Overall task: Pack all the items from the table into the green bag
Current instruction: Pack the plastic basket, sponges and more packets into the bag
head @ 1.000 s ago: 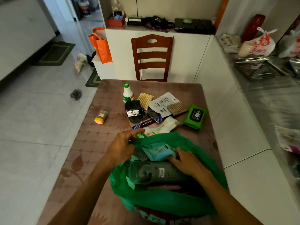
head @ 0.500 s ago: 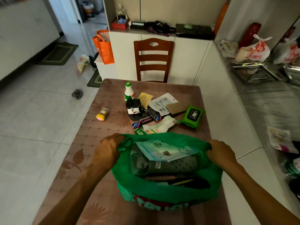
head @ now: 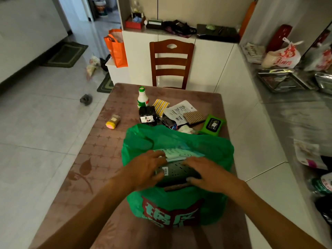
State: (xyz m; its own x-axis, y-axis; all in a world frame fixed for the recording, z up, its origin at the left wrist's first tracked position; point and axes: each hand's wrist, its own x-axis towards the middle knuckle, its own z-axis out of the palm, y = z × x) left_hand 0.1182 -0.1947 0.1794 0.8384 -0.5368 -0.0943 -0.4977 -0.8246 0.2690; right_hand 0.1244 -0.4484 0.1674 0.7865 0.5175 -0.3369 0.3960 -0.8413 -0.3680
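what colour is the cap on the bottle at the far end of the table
Green, on a white bottle with a green label; the head view shows it, standing upright behind the black packet.

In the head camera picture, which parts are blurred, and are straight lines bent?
Head view: the right-side steel counter is smeared by motion blur; the centre, with the green plastic bag and both hands, left and right, is fairly sharp; wide-angle distortion bows the floor tiles' lines near the edges.

Setting: domestic interior, a home dining/kitchen area. Evidence: brown patterned table (head: 100, 159) under both hands; wooden dining chair (head: 171, 63) directly beyond them; white cabinets (head: 212, 58) behind it with a cluttered shelf; steel counter (head: 294, 112) to the right of the right hand; tiled floor (head: 36, 123) with green doormat (head: 66, 54) far left of the left hand.
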